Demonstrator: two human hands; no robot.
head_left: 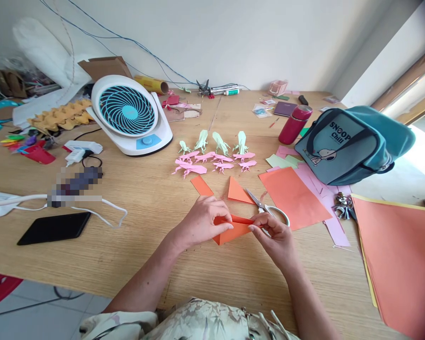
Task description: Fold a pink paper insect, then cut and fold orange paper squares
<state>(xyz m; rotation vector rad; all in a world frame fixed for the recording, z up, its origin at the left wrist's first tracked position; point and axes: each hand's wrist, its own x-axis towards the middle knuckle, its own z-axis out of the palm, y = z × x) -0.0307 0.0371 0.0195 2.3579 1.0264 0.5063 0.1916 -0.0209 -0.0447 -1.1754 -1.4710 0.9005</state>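
Observation:
Between my hands is a partly folded piece of orange paper (234, 231), raised at its edges. My left hand (207, 219) pinches its left side between thumb and fingers. At the right corner, my right hand (274, 236) grips the same paper. Just behind my right hand lie scissors (274, 212) with white handles, their blades pointing away to the left. A folded orange triangle (238, 191) and a small orange strip (201, 185) rest beyond my hands. Farther back stand several pink folded insects (223, 166) and green ones (219, 141).
A larger orange sheet (293, 196) lies right of the scissors, over pink scraps (336, 231). More orange sheets (400, 255) overhang the right edge. Behind are a teal bag (354, 146) and red bottle (295, 125). To the left are a fan (129, 115) and black phone (54, 227).

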